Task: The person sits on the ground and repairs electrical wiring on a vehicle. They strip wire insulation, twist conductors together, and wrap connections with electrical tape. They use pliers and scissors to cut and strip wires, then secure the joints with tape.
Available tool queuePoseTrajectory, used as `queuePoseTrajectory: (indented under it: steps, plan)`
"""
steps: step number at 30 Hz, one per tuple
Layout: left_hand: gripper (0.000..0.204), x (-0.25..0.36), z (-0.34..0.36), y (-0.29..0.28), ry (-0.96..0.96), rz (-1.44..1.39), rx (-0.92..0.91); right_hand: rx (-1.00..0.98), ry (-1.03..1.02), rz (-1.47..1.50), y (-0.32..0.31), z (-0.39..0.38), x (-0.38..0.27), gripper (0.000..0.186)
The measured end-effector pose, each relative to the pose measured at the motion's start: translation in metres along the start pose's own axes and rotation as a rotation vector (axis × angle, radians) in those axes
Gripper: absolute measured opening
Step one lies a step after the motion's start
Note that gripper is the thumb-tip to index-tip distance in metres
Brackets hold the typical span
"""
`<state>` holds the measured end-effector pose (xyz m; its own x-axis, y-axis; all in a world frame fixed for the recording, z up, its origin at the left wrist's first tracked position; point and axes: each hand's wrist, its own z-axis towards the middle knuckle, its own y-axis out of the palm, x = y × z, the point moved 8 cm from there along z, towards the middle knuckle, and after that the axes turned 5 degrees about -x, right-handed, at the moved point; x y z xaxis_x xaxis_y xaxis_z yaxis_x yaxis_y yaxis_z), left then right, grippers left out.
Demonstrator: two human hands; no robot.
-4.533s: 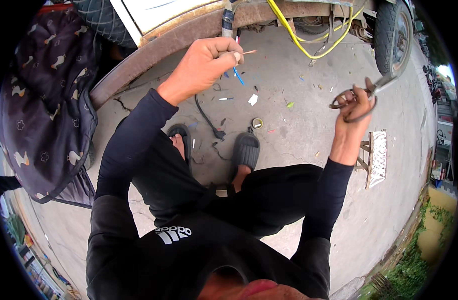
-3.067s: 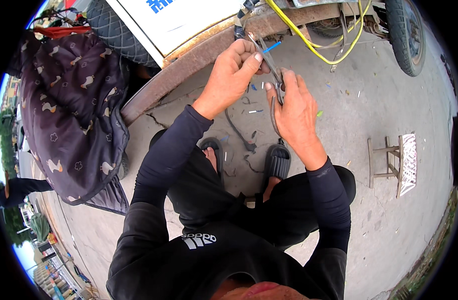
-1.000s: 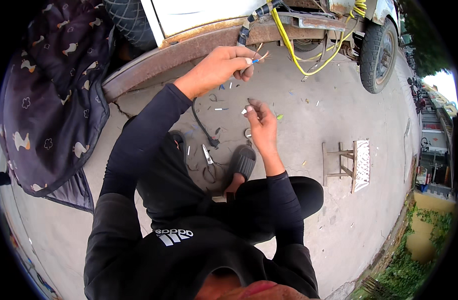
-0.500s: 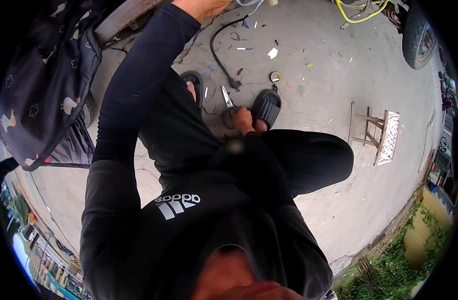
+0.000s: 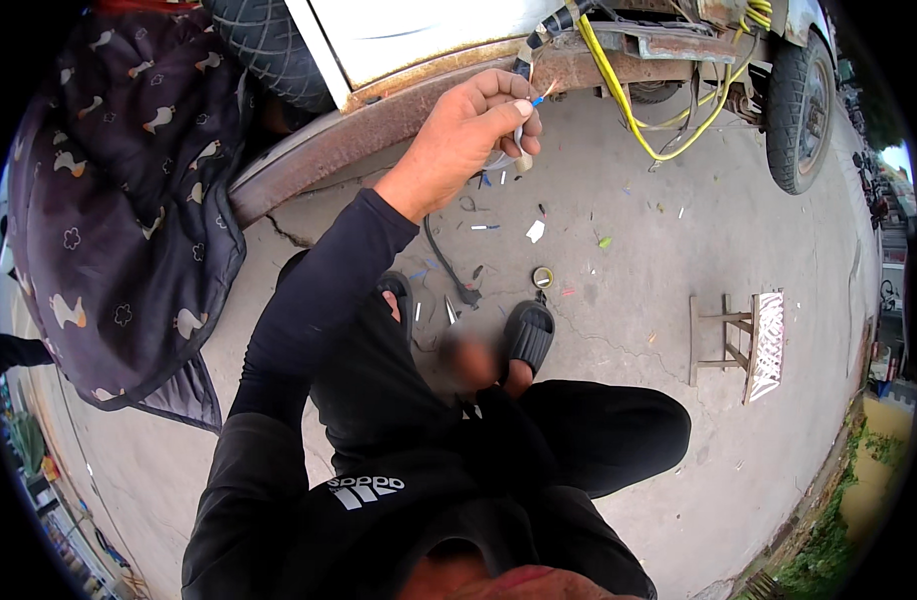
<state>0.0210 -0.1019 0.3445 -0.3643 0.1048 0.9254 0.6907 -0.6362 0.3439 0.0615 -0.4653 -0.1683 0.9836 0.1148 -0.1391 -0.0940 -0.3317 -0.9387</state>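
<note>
My left hand (image 5: 469, 135) is raised to the rusty lower edge of a vehicle (image 5: 379, 110). Its fingers pinch thin wires (image 5: 535, 100) with bared ends that come out of a black sheathed bundle (image 5: 539, 45). My right hand (image 5: 469, 360) is low between my feet, blurred, beside my right black sandal (image 5: 529, 335). Whether it holds anything cannot be made out. A small pair of pliers (image 5: 450, 311) lies on the concrete just above that hand. A black cable (image 5: 447, 265) and a small roll of tape (image 5: 544, 277) lie nearby.
Yellow cables (image 5: 629, 95) hang under the vehicle near a wheel (image 5: 791, 100). A dark patterned cloth (image 5: 119, 200) hangs at the left below another tyre (image 5: 259, 40). A small wooden stool (image 5: 739, 340) lies on its side at right. Wire scraps litter the concrete.
The view has swung back up from my lap to the vehicle. My left hand still holds the wires. My right hand has dropped from the wires to the ground between my feet.
</note>
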Motion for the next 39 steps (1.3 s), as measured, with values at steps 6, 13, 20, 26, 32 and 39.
queuePoseTrajectory:
  steps: [6,13,20,26,32,39]
  plan:
    - [0.022,0.012,-0.006,0.006,0.013,-0.001,0.019,-0.338,-0.003,0.834,-0.111,0.000,-0.010,0.022]
    - [0.021,0.021,-0.028,0.053,0.047,0.058,-0.022,0.230,0.228,1.565,-0.462,-0.086,0.040,0.013]
    - [0.022,0.025,-0.036,0.086,0.053,0.124,0.000,0.499,0.102,0.570,-0.589,-0.062,0.071,0.036]
    - [0.024,0.012,-0.024,0.093,0.012,0.150,0.024,0.627,0.058,0.424,-0.596,-0.048,0.078,0.040]
    - [0.023,-0.004,-0.007,0.103,0.012,0.220,0.006,0.694,0.032,0.280,-0.599,-0.037,0.101,0.042]
    - [0.021,-0.015,0.009,0.103,0.025,0.286,-0.032,0.678,0.067,0.239,-0.593,-0.020,0.115,0.043]
